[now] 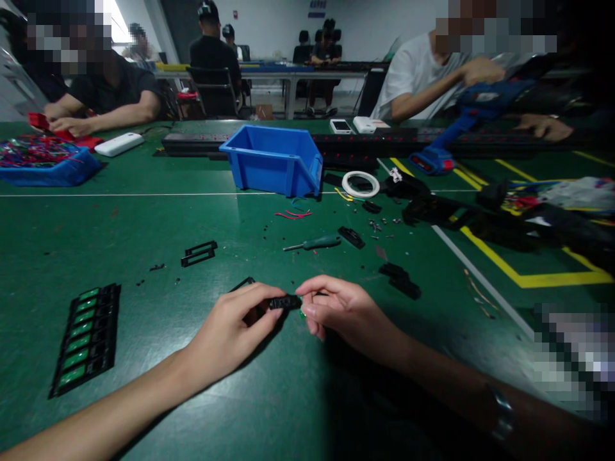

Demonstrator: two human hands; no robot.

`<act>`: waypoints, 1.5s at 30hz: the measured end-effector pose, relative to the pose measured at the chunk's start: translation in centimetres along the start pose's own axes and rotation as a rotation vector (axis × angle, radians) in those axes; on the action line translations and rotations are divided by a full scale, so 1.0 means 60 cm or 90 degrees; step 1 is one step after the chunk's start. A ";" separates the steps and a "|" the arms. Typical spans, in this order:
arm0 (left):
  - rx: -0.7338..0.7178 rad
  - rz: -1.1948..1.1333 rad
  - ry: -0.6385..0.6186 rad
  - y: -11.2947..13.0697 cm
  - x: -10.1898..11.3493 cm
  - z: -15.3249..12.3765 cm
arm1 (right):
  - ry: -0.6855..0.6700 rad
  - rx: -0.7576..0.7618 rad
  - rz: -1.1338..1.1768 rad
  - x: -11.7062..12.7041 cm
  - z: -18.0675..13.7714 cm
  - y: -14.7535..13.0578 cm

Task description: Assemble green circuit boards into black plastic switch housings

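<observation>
Both of my hands meet over the green table near its front edge. My left hand (230,326) pinches a small black plastic part (284,301) between thumb and fingertips. My right hand (339,310) is closed on the same part from the other side, and a bit of green shows at its fingertips. A thin black frame piece (241,283) lies on the table just behind my left hand. A green-handled screwdriver (314,242) lies a little farther back.
A black panel of green rocker switches (86,337) lies at the front left. Black frames (198,253), black parts (400,280) and small screws are scattered about. A blue bin (273,160) and a white tape roll (360,184) stand behind. Other people work at the far side.
</observation>
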State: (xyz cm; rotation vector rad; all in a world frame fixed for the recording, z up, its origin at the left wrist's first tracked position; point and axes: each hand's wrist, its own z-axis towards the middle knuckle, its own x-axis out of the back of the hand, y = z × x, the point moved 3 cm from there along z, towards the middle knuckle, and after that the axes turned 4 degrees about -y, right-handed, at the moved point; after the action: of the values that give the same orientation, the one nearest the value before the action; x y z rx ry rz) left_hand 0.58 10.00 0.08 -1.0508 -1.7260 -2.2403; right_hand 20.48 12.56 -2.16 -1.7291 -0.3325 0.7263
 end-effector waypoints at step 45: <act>-0.001 0.034 0.002 0.001 0.000 -0.002 | -0.025 -0.018 -0.007 -0.002 -0.003 -0.006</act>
State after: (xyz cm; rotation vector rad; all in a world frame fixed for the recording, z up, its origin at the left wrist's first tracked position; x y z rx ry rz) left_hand 0.54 9.85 0.14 -1.0787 -1.6758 -2.2101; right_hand 20.53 12.43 -1.75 -1.7400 -0.3805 0.7517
